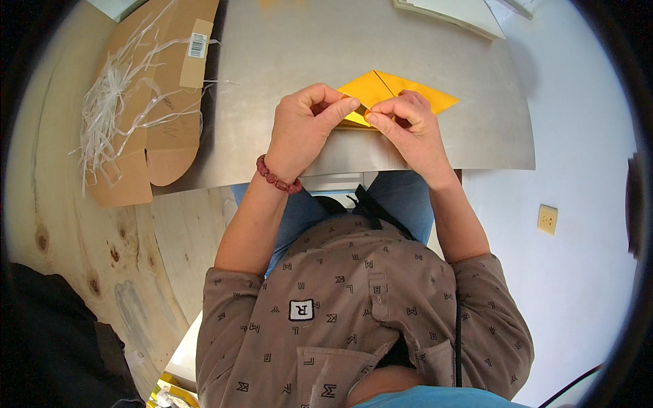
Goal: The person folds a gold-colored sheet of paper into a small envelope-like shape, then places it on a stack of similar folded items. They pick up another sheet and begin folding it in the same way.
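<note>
A folded sheet of yellow paper (367, 87) rests on the grey metal table near its front edge, with pointed corners at the top and to the right. My left hand (307, 122) pinches its left side between thumb and forefinger. From the right, my right hand (410, 126) pinches the near middle edge, its thumb and forefinger close to the left thumb. A flap stands raised between the two thumbs, and a brighter yellow inner face shows beneath it. The fingers hide part of the paper. A dark red bead bracelet circles my left wrist.
On the table's left side lies a flattened brown cardboard box (173, 146) with a tangle of clear plastic strips (112, 102) on it. A white flat object (452, 15) sits at the far right. A white wall with an outlet (547, 219) stands on the right.
</note>
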A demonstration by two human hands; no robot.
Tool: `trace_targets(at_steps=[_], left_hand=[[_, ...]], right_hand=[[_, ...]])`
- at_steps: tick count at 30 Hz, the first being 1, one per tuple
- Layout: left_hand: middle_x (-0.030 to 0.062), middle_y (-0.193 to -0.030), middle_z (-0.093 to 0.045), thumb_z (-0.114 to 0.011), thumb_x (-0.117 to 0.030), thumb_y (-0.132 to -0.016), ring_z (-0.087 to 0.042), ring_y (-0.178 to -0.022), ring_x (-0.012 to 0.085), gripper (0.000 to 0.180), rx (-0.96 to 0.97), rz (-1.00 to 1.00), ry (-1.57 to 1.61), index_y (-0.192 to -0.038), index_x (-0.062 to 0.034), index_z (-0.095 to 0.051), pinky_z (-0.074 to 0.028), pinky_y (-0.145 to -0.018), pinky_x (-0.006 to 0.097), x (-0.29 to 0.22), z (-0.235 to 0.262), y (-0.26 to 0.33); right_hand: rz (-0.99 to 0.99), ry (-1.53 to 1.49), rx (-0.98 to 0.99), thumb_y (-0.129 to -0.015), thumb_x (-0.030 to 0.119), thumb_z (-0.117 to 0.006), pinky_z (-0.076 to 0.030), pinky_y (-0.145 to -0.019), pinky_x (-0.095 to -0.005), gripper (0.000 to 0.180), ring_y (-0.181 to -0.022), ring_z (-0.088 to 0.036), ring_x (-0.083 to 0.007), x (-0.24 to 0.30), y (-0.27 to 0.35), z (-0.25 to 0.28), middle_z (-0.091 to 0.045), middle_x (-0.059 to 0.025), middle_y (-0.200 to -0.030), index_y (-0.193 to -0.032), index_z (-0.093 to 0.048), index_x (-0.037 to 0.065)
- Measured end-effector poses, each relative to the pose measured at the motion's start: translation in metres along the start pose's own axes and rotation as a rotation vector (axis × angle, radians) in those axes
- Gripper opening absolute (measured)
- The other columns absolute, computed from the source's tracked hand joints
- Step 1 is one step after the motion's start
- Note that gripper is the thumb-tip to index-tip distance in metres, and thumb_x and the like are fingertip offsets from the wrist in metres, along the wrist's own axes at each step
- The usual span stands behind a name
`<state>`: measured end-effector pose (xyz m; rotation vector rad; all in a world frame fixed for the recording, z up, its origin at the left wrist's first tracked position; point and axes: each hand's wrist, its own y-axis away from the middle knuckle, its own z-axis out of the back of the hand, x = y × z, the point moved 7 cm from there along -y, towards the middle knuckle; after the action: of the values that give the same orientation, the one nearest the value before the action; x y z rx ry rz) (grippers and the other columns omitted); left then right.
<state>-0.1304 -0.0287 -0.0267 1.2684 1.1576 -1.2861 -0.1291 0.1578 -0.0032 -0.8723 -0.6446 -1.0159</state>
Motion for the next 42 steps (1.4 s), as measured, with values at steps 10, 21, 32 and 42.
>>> trace_targets(at_steps=[10,21,32,42], left_hand=[[0.0009,-0.081,-0.072,-0.079,-0.016,-0.093,-0.061,-0.073,0.0059,0.015,0.022,0.005,-0.034,-0.092,-0.0012,-0.075,-0.050,-0.067,0.022,-0.0026,-0.0017,0.0021],[0.0008,-0.081,-0.071,-0.079,-0.012,-0.091,-0.060,-0.073,0.0062,0.012,0.063,0.011,-0.049,-0.091,-0.0004,-0.076,-0.050,-0.067,0.023,0.0007,-0.0032,0.0009],[0.0018,-0.082,-0.072,-0.077,-0.014,-0.094,-0.062,-0.075,0.0065,0.014,0.046,0.014,-0.059,-0.095,0.0002,-0.075,-0.051,-0.068,0.023,0.0011,-0.0008,0.0017],[-0.0025,-0.086,-0.071,-0.074,-0.018,-0.099,-0.060,-0.075,0.0026,0.016,0.005,0.001,-0.023,-0.102,-0.0022,-0.075,-0.049,-0.067,0.020,-0.0021,0.0024,0.0027]], right_hand=[[-0.004,0.018,0.017,-0.085,0.023,-0.082,-0.041,-0.089,-0.0339,0.013,-0.077,-0.054,-0.0151,-0.0012,0.0018,-0.0015,-0.065,0.0016,-0.071,-0.086,-0.078,0.011],[0.012,0.034,0.052,-0.086,0.024,-0.082,-0.041,-0.091,-0.0330,0.013,-0.079,-0.054,-0.0148,-0.0028,0.0017,-0.0030,-0.064,0.0027,-0.071,-0.085,-0.078,0.012],[0.005,0.022,0.037,-0.087,0.025,-0.081,-0.041,-0.084,-0.0329,0.014,-0.069,-0.050,-0.0147,-0.0020,-0.0009,-0.0044,-0.061,0.0027,-0.066,-0.084,-0.076,0.012],[0.015,0.008,0.025,-0.087,0.025,-0.081,-0.039,-0.085,-0.0343,0.013,-0.069,-0.050,-0.0141,-0.0020,-0.0007,-0.0035,-0.061,0.0033,-0.066,-0.083,-0.076,0.013]])
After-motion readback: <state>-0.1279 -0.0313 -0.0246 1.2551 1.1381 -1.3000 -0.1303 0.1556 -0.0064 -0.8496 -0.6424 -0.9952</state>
